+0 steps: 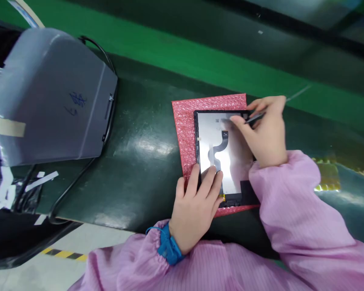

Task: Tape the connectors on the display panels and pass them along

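While the right hand [268, 133] pinches a thin dark tool [255, 118] between thumb and fingers, the left hand [194, 206] is not clenched on anything — its fingers lie spread on the near left part of a flat screen panel [236, 161]. That panel sits right under the pinch, shiny grey side up, on pink bubble wrap [185, 133]. Below and to the left of the pinch, a bendy black ribbon cable [225, 139] snakes toward the left fingertips. A blue wrist strap [171, 246] goes around the left wrist.

The step in hand looks like small, careful work by the panel's far right corner, just beside the pinch. The hand is blurry, so I can't tell if the tool touches the panel. My guess is the next move calls for a light, steady right hand — and soft left fingers, so the cable isn't squashed.
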A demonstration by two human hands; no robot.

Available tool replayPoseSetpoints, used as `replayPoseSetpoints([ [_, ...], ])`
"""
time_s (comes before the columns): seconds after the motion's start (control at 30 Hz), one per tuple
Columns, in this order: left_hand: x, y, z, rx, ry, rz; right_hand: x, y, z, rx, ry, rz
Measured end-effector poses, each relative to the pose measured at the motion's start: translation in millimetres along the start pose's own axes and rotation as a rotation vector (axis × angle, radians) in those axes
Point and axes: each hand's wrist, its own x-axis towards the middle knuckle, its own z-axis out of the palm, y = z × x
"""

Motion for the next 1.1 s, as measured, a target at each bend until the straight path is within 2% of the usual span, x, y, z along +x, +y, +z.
replayPoseSetpoints([
  [0.07,-2,-1,2.3,-0.039,0.002,-0.011,1,9,-14,0.003,0.030,0.077],
  [0.17,-3,-4,5.2,-0.083,0.005,-0.008,-6,15,-30,0.096,-0.096,0.281],
  [0.27,-3,-8,7.0,-0.120,0.022,-0.014,-11,12,-35,0.142,-0.176,0.463],
  [0.37,-3,-11,8.5,-0.167,0.048,-0.013,-12,2,-33,0.232,-0.179,0.596],
  [0.43,-5,-12,9.4,-0.185,0.069,-0.027,-7,-6,-32,0.334,-0.113,0.566],
  [0.5,-6,-12,10.0,-0.188,0.095,-0.043,7,-11,-34,0.467,0.020,0.444],
  [0.57,-8,-12,10.4,-0.187,0.113,-0.055,35,-12,-39,0.608,0.093,0.293],
  [0.63,-8,-13,10.8,-0.184,0.107,-0.056,77,-6,-44,0.695,0.060,0.144],
  [0.7,-6,-15,11.3,-0.169,0.078,-0.023,127,6,-45,0.669,0.043,0.003],
  [0.73,-5,-16,11.5,-0.157,0.060,0.011,151,14,-44,0.632,0.057,-0.017],
  [0.8,-3,-19,12.2,-0.130,0.038,0.083,192,31,-40,0.452,0.103,0.059],
  [0.87,-1,-21,12.9,-0.108,0.042,0.125,215,45,-36,0.180,0.106,0.147],
  [0.97,-1,-22,13.5,-0.084,0.050,0.134,214,54,-31,0.002,0.076,0.157],
  [1.1,-1,-23,12.3,-0.056,0.043,0.142,172,50,-34,-0.021,0.068,0.106],
])
